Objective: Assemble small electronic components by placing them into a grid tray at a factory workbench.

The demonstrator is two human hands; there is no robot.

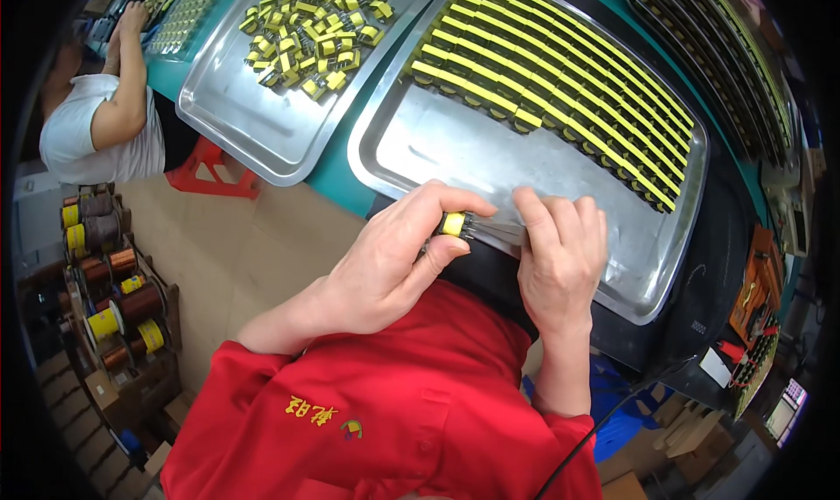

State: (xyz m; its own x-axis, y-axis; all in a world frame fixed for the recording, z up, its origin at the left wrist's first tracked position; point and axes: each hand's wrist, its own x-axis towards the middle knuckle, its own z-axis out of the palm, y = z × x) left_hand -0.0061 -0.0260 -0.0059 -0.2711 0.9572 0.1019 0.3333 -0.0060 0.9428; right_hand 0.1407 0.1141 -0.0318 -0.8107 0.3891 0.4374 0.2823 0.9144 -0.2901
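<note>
Between the fingers and thumb of my left hand (391, 253) is a small transformer (454, 224) wrapped in yellow tape, its dark pins pointing right. My right hand (563, 253) is closed on slim metal tweezers (500, 230), whose tips reach the pins; the grip end is hidden in my fingers. Both hands are over the near edge of a metal tray (418, 150). Tight rows of similar yellow-taped transformers (560, 76) fill its far part. On the left, a second metal tray (214, 89) bears a loose heap of transformers (315, 36).
A green table (350, 189) lies under the trays. Stacked trays of parts (722, 62) stand at the far right. Wire spools (109, 281) sit on a rack at the left, near a red stool (210, 172). Another person (101, 119) sits at the far left. A black cable (604, 421) hangs at lower right.
</note>
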